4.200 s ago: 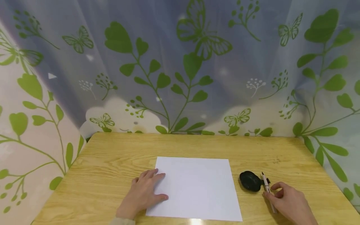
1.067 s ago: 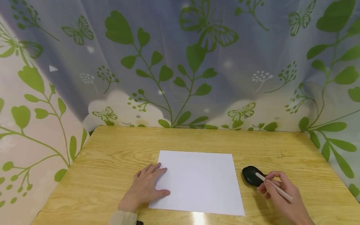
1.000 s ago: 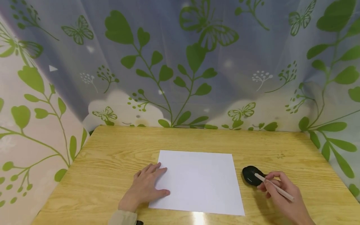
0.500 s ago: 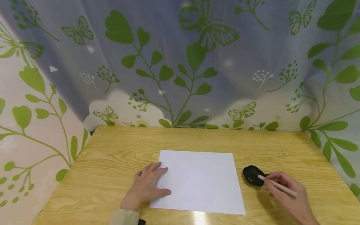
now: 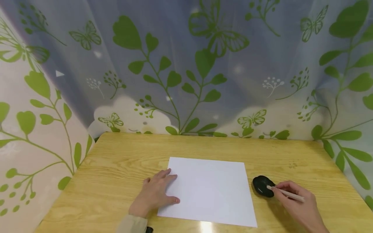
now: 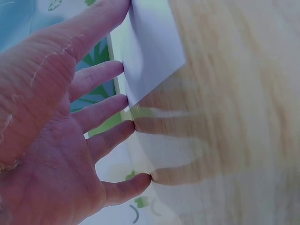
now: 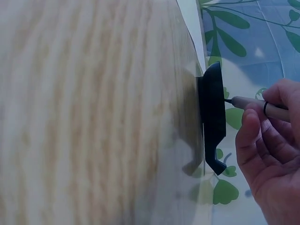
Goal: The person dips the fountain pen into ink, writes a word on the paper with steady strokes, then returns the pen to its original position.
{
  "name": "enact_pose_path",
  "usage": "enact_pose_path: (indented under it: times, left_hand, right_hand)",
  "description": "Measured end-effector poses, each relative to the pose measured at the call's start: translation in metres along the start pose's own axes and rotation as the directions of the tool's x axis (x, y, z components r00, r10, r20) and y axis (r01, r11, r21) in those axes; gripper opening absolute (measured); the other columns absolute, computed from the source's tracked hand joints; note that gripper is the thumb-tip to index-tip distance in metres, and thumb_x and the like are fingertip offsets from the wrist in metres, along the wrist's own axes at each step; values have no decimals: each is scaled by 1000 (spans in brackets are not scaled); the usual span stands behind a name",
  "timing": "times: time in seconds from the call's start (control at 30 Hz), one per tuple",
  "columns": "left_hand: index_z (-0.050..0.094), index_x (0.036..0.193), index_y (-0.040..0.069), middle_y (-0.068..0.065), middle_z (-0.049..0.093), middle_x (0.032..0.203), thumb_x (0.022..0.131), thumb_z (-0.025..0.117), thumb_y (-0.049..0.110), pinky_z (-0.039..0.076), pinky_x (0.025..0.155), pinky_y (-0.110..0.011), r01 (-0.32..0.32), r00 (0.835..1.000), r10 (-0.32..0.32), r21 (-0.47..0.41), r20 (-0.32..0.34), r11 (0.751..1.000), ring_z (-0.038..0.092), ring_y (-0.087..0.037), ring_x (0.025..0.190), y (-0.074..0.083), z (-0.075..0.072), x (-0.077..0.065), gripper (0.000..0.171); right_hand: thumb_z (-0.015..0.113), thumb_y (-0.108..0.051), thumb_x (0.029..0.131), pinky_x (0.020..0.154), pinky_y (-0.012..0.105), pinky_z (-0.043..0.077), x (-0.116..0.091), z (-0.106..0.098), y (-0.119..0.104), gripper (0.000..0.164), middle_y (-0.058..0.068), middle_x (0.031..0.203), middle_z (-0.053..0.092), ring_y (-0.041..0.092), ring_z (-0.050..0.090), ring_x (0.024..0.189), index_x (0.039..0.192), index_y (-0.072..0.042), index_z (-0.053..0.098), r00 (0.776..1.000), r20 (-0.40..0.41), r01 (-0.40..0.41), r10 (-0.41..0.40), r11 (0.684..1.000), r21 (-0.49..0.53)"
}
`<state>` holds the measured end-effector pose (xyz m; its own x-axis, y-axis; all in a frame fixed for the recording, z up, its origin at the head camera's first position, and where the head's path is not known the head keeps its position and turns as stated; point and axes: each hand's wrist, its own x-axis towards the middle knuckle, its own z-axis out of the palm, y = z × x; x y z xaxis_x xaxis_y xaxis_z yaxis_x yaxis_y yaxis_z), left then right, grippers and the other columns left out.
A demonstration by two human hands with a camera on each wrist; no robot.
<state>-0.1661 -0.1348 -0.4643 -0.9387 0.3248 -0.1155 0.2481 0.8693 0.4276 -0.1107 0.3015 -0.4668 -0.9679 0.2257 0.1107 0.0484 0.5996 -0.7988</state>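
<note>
My left hand lies spread on the left edge of a blank white sheet of paper. Its thumb and fingertips touch the sheet and the table beside it in the left wrist view, where the paper's corner shows. At the right, my right hand pinches a slim, pale-handled brush between thumb and fingers. The brush slants down to the left, its tip over a small black ink dish. From the right wrist, the brush's thin dark tip meets the dish's hollow; a bent stub juts from the dish.
The wooden table reaches back to a curtain printed with leaves and butterflies, which also hangs at both sides. A small black object peeks out beside the left sleeve.
My right hand has lifted the brush from the dish's stub, turned it and brought its tip into the dish, where it shifts slightly. My left hand stays on the paper; the head view tilts a little.
</note>
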Motion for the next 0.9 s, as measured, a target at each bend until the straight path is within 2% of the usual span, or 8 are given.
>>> enact_pose_path:
  times: [0.23, 0.4, 0.6, 0.77, 0.9]
  left_hand:
    - [58, 144, 18, -13, 43, 162, 75, 85, 51, 29, 109, -79, 7, 1000, -7, -9, 2, 1000, 40, -41, 148, 3, -2, 0, 81]
    - [58, 144, 18, -12, 43, 161, 75, 85, 53, 29, 108, -80, 15, 1000, -15, -4, 5, 1000, 40, -41, 147, 3, -3, 0, 82]
    - [58, 144, 18, -12, 43, 161, 76, 85, 52, 30, 108, -80, 9, 1000, -9, 1, -4, 1000, 41, -41, 147, 2, -2, -2, 81]
    - [58, 144, 18, -11, 43, 162, 77, 85, 52, 29, 108, -80, 9, 1000, -9, 4, -2, 1000, 40, -41, 148, 2, -2, -2, 80]
    - [57, 144, 19, -11, 42, 162, 77, 84, 52, 29, 108, -80, 11, 1000, -11, 5, 0, 1000, 39, -40, 148, 2, -2, -2, 80]
  right_hand:
    - [77, -28, 93, 51, 23, 49, 2, 4, 2, 18, -4, 72, 72, 8, 61, 58, 93, -11, 73, 999, -35, 26, -29, 997, -77]
    - [76, -24, 94, 55, 17, 50, 5, 5, 2, 16, -9, 74, 73, 5, 64, 62, 91, -9, 72, 996, -37, 78, -81, 994, -79]
    - [76, -24, 94, 56, 17, 51, 8, 6, 3, 15, -5, 77, 75, 5, 67, 64, 90, -10, 73, 995, -22, 94, -96, 992, -87]
    - [77, -24, 93, 54, 19, 50, 9, 8, 4, 14, -6, 75, 75, 3, 64, 62, 89, -11, 73, 994, -15, 105, -108, 988, -112]
    - [75, -25, 94, 52, 20, 49, 10, 8, 3, 16, -2, 74, 75, 4, 62, 60, 88, -11, 73, 994, -5, 108, -109, 988, -114]
